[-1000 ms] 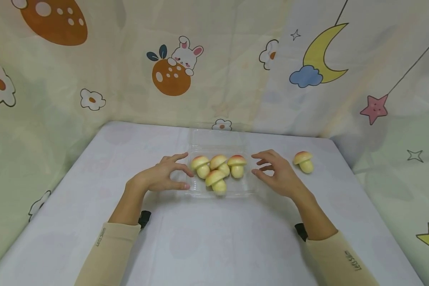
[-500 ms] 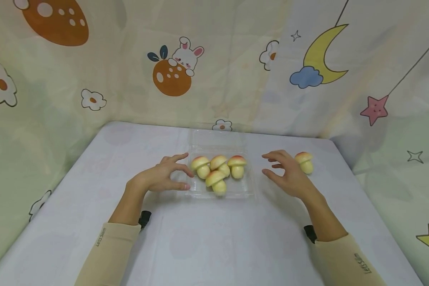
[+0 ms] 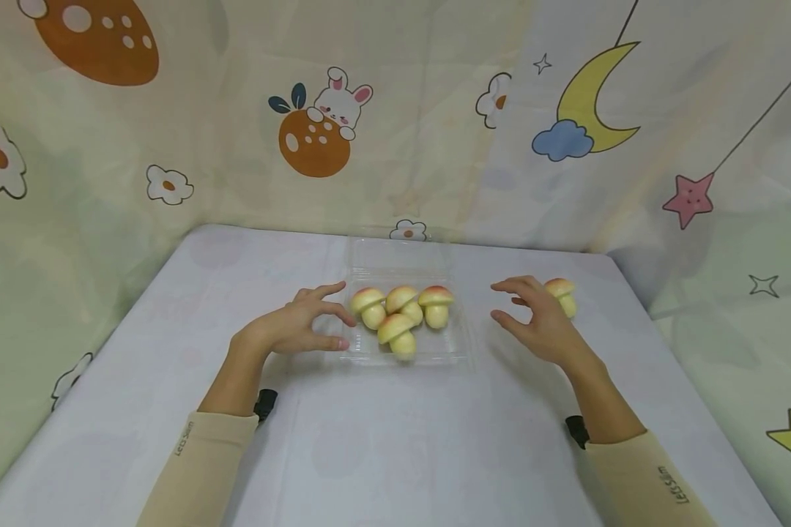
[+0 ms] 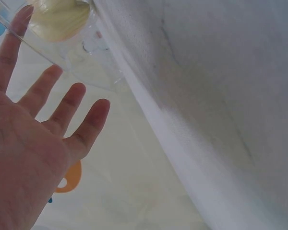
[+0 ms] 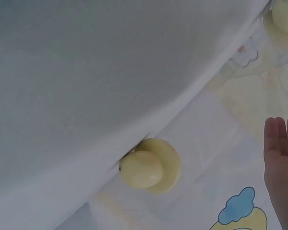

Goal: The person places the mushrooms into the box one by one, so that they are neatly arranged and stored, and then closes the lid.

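Note:
In the head view a clear plastic clamshell box (image 3: 444, 348) lies with its lid (image 3: 400, 255) folded back. Inside are several pale yellow toy mushrooms (image 3: 437, 311), some with reddish caps. My left hand (image 3: 293, 323) is at the box's left side, fingers spread and fingertips right at its edge. My right hand (image 3: 546, 322) hovers to the right of the box with loosely bent fingers and nothing in them. Just behind it a lone toy mushroom (image 3: 560, 290) lies on the table, partly hidden by that hand; the right wrist view shows this mushroom (image 5: 151, 167) whole, apart from the fingers.
A white cloth covers the table (image 3: 382, 454). Behind and beside it hangs a patterned curtain (image 3: 428, 132) with a rabbit, flowers, a moon and stars. Dark wrist mounts (image 3: 266, 404) show under both forearms.
My right hand has moved right, away from the box's right side, and now overlaps the lone mushroom in the head view. The left hand and the box have stayed put.

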A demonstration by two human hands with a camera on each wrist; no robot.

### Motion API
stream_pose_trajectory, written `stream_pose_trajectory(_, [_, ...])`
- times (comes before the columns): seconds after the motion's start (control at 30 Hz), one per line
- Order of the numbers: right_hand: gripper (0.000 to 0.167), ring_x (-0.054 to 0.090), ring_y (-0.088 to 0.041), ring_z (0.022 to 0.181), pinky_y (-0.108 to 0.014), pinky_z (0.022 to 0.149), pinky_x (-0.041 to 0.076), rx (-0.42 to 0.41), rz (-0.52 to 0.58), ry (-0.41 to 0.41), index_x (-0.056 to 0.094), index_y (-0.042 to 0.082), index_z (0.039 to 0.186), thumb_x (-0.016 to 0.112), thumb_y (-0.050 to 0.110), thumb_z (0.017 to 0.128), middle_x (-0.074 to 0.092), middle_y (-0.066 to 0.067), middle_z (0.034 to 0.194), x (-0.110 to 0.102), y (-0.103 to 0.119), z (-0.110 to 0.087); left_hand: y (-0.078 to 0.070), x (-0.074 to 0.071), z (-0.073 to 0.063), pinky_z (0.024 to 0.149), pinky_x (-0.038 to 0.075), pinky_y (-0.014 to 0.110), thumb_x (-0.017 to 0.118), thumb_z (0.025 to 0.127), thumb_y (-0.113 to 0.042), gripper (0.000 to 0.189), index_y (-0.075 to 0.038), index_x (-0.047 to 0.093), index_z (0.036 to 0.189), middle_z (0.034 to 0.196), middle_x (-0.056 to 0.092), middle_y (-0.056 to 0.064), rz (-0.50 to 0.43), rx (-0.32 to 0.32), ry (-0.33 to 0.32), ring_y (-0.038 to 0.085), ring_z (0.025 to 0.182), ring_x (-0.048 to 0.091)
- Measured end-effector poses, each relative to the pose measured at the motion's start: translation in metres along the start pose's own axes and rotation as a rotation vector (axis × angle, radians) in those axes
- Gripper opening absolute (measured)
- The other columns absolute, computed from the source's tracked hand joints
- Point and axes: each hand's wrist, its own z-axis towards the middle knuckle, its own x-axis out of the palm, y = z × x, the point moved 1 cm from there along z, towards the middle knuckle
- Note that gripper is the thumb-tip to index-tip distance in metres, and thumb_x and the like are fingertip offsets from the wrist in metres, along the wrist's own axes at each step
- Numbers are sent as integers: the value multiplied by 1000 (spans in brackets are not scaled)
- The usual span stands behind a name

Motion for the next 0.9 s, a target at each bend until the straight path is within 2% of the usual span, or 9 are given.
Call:
stream_pose_trajectory(0.37, [40, 51, -22, 124, -51, 101, 51, 39, -22, -16, 65, 7, 130, 76, 8, 92, 59, -7, 130, -7, -13, -3, 0, 0, 0, 111, 30, 73, 78, 87, -55, 41, -33, 72, 122, 172, 17, 2, -2, -10, 4, 36, 152, 18])
stream_pose_trajectory(0.6, [42, 51, -31, 125, -58, 98, 47, 61, -77, 11, 63, 8, 133, 75, 10, 94, 57, -11, 134, -13, -19, -5, 0, 0, 1, 111, 30, 73, 77, 87, -55, 41, -34, 72, 122, 172, 16, 2, 2, -8, 5, 36, 152, 19])
stream_pose_trajectory(0.9, [45, 43, -46, 130, -66, 103, 37, 61, -145, 38, 60, 3, 135, 75, 10, 93, 53, -22, 143, -24, -29, -6, 0, 0, 1, 112, 29, 74, 78, 87, -53, 41, -33, 72, 122, 172, 17, 3, -2, -2, 4, 38, 152, 18])
